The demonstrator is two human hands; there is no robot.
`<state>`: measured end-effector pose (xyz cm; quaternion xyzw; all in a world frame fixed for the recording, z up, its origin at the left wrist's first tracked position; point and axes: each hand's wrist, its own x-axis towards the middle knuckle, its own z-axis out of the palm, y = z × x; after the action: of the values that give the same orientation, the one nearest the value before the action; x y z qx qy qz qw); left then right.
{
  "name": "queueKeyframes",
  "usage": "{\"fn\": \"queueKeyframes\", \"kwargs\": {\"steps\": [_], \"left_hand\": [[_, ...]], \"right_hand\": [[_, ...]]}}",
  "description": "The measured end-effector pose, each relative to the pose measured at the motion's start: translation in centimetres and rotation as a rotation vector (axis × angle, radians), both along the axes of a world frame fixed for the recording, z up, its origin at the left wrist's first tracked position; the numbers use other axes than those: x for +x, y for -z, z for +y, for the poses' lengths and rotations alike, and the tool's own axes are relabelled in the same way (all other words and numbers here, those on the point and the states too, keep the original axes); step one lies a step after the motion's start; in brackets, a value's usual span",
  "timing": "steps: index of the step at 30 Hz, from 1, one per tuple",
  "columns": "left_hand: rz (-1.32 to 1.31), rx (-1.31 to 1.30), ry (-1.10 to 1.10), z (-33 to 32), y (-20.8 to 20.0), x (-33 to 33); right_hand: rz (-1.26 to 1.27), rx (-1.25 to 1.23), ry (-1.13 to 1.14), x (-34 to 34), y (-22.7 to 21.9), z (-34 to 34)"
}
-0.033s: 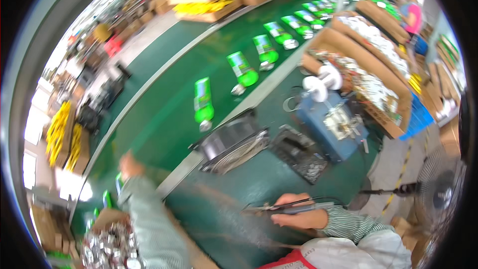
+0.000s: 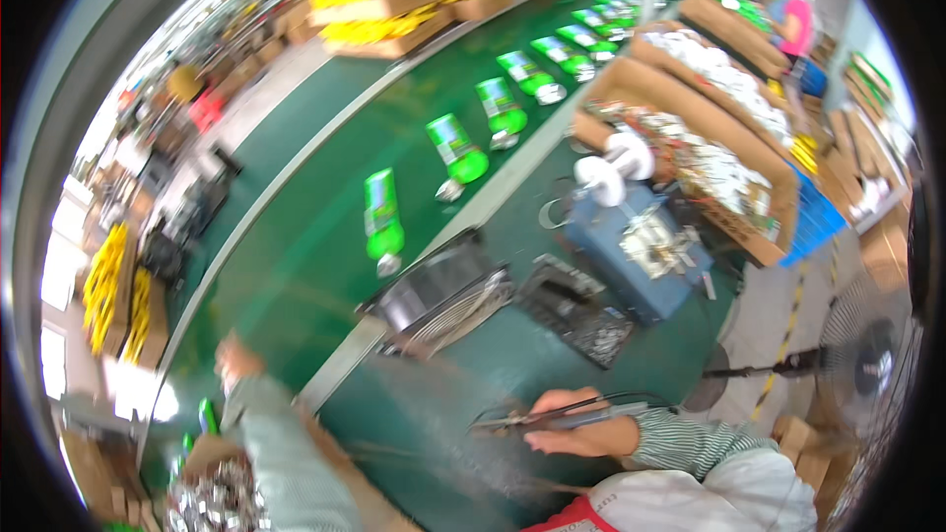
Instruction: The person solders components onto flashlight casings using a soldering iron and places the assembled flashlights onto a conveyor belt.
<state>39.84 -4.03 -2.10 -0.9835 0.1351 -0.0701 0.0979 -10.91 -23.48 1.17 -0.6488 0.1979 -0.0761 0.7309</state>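
My left hand (image 2: 236, 363) reaches over the left part of the green conveyor belt (image 2: 296, 266). It is smeared by motion, so its fingers and anything in them cannot be made out. Over the dark green table (image 2: 414, 424), my right hand (image 2: 581, 424) is closed around a slim grey-handled tool (image 2: 567, 418) with a thin pointed end and a black cord. Green bottle-shaped pieces (image 2: 382, 217) with silvery ends lie in a row along the belt. Beneath my left forearm stands a carton of shiny silver parts (image 2: 219, 498).
A black box-shaped fan (image 2: 434, 286), a black tray of small parts (image 2: 576, 310) and a blue machine with white spools (image 2: 641, 246) stand on the table. Long cartons (image 2: 690, 153) line the right. A pedestal fan (image 2: 857, 369) is at far right; a person (image 2: 791, 20) works behind.
My left hand has moved slightly left and down. The view has shifted, so the belt pieces, table things and cartons appear farther left. My right hand still holds the grey-handled tool.
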Motion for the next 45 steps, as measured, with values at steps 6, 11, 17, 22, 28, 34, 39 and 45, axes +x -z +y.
{"fn": "queueKeyframes", "kwargs": {"steps": [6,11,17,22,28,34,39,45], "left_hand": [[0.008,0.008,-0.366,11.9,2.8,4.5],[0.104,-0.037,-0.2,11.3,1.9,4.2],[0.212,-0.274,0.162,3.5,-5.1,-9.3],[0.093,-0.215,0.289,1.8,-6.4,-26.1],[0.33,-0.192,0.358,4.2,-5.8,-38.3],[0.219,-0.343,0.445,7.0,-3.7,-41.5],[-0.008,-0.608,-0.008,15.1,-6.1,-35.9],[-0.144,-0.507,-0.083,17.6,-4.9,-29.9]], "right_hand": [[0.042,0.061,-0.093,0.1,0.1,-0.5],[0.002,0.031,-0.079,0.0,0.5,-0.2],[-0.002,-0.053,0.013,-0.4,0.0,0.2],[-0.175,0.114,0.077,-1.2,0.1,1.3],[-0.128,0.102,0.048,-1.9,-0.9,2.9],[-0.119,0.069,0.028,-3.0,-1.3,3.9],[-0.13,0.048,0.015,-3.7,-1.5,4.3],[-0.151,0.083,-0.013,-3.7,-1.7,5.2]]}}
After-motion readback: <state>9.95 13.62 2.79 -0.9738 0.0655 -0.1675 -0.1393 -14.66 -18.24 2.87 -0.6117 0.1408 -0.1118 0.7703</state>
